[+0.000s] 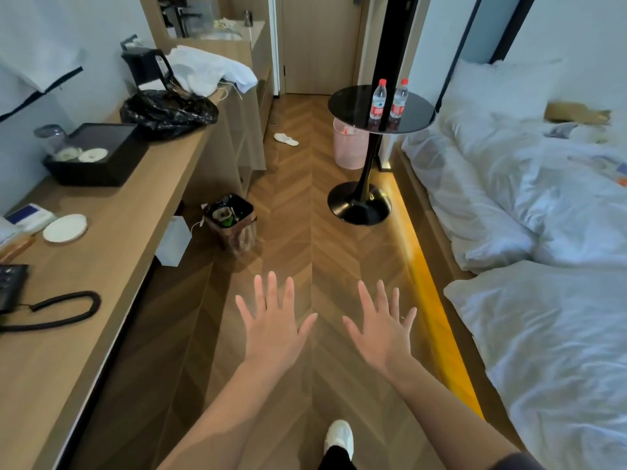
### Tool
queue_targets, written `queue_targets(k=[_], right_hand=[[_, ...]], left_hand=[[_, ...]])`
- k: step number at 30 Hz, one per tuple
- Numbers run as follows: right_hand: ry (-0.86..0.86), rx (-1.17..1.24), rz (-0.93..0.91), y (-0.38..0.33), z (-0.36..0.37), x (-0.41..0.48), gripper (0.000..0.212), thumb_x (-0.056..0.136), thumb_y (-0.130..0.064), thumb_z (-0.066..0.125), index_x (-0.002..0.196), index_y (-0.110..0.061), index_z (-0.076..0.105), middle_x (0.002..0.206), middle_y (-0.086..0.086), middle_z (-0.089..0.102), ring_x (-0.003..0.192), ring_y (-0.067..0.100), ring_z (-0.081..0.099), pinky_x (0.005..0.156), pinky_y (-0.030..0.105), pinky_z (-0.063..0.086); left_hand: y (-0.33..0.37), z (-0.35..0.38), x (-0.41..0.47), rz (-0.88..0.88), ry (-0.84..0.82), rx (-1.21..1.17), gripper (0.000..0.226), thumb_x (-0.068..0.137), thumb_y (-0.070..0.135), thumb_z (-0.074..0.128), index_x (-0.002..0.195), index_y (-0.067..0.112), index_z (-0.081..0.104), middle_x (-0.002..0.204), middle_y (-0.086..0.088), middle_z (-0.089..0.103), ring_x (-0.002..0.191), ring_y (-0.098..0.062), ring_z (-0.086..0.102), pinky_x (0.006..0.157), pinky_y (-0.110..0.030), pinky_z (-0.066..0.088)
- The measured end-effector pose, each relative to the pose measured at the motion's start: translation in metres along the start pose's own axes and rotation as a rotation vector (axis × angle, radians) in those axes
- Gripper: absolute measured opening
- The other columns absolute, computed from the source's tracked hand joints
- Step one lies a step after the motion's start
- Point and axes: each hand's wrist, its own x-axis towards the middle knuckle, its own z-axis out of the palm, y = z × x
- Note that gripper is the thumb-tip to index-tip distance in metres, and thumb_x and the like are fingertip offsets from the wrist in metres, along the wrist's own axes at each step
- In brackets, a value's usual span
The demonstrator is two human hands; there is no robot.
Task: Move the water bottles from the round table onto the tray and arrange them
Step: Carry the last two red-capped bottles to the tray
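Open floor (305, 205) runs between a bed (543, 198), right, and a long counter (101, 266), left, bearing a black tray (101, 173). Ahead, beside the bed, a round counter (349, 103) holds two upright water bottles (378, 100). Left hand (273, 330) and right hand (383, 334) hover apart, empty, fingers spread.

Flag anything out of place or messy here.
A lone white slipper lies on the floor by the pink bin. A white cloth is heaped in a crumple behind the black bag. Both bottles stand upright.
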Motion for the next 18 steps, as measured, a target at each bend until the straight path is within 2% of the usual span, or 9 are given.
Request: queue_targets(k=[6,10,18], right_hand=[[0.005,-0.077,-0.047,0.036,-0.030,0.080,0.077,0.092,-0.072,0.022,0.155,-0.038,-0.007,0.165,0.004,-0.009,0.150,0.035,-0.011,0.115,0.065,0.001],[0.002,-0.047,-0.046,0.053,-0.040,0.117,0.076,0.092,-0.072,0.021,0.154,-0.039,-0.007,0.165,0.003,-0.011,0.150,0.034,-0.013,0.115,0.064,-0.003],[0.011,-0.023,-0.010,0.075,-0.052,0.209,0.075,0.094,-0.069,0.024,0.155,-0.037,-0.005,0.165,0.004,-0.008,0.150,0.034,-0.011,0.115,0.064,0.001]], left_hand=[[0.041,-0.005,0.072,-0.056,0.008,-0.015,0.081,0.088,0.070,0.007,0.154,0.024,-0.003,0.161,-0.009,-0.007,0.146,-0.031,-0.015,0.114,-0.061,0.001],[0.058,-0.004,0.111,-0.067,0.013,-0.028,0.081,0.087,0.070,0.006,0.154,0.024,0.000,0.161,-0.008,-0.005,0.146,-0.031,-0.013,0.114,-0.061,0.002],[0.089,-0.004,0.217,-0.038,-0.006,-0.067,0.077,0.092,0.067,0.019,0.154,0.025,0.003,0.161,-0.008,-0.005,0.146,-0.029,-0.014,0.113,-0.060,-0.001]])
